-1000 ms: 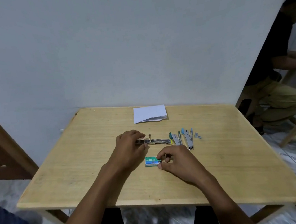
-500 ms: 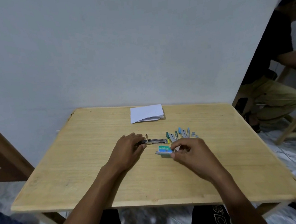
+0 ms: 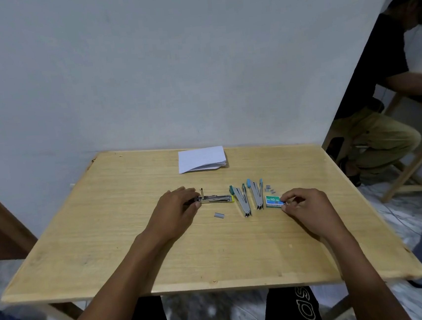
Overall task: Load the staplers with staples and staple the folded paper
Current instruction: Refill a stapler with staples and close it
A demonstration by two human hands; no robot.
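Left hand (image 3: 176,209): fingers curled on the rear end of the opened stapler (image 3: 215,199), which lies flat on the table (image 3: 109,234).
Folded paper (image 3: 201,159): near the table's far edge, well apart from both hands.
Staple strip (image 3: 219,215): loose, just in front of the opened stapler.
Teal stapler (image 3: 242,200), blue stapler (image 3: 256,194): lying opened, side by side.
Right hand (image 3: 304,206): pinches the right end of the green staple box (image 3: 273,201).

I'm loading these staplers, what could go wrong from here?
The loose staple strip lies between your hands; a wrist could sweep it away. Your right hand pinches the staple box by one end, so it might tip and spill. Your left hand holds the open stapler only at its end; it may pivot while loading.
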